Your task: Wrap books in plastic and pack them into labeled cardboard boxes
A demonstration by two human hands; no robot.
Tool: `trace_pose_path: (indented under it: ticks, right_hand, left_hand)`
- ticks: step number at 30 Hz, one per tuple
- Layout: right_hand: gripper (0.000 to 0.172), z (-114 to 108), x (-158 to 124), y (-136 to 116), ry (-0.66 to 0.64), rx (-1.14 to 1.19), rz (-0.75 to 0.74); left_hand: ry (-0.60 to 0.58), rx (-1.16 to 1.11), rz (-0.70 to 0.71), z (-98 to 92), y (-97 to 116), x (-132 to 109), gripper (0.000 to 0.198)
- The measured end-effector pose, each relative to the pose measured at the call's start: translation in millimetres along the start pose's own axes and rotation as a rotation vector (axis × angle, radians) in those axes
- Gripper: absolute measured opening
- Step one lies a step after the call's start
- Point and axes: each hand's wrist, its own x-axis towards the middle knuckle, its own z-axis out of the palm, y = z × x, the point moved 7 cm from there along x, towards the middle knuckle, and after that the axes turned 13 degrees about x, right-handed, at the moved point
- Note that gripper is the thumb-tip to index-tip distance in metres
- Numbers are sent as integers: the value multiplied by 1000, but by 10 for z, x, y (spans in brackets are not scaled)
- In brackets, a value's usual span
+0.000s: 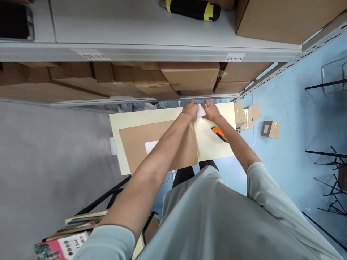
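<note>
Left fingers [192,103], right fingers [208,104] at white, seemingly paper slip [201,111]

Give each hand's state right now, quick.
Left hand: beside the white paper; open or closed cannot be told.
Right hand: at the paper's other side; likewise unclear.

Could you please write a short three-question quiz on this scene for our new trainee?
1. What lies between the left hand and the right hand?
2. True or false: the black-and-yellow tool lies on the grey shelf.
3. Fill in: the orange-and-blue object lies nearer the ____ forearm.

Key:
1. A small white piece; its material is unclear.
2. True.
3. Right.
</note>
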Motion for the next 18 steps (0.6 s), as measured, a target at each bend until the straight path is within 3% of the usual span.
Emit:
trace_pose_path:
  ticks: [8, 12, 16, 18]
  right_hand:
    - [79, -72, -79, -137, 14, -74, -34]
    - [74, -146, -129, -186, 24, -46, -13]
    - [92, -194, -227, -228, 85, 13, 48]
    - [107, -212, -286, -256, 177, 97, 71]
  left_hand:
    - [72, 31, 6, -109, 1, -59, 58]
    - [118, -23, 18, -195, 5, -70, 33]
    - [118, -151, -66, -207, -51, 0, 11]
    - [109, -337, -94, -201, -43, 44, 18]
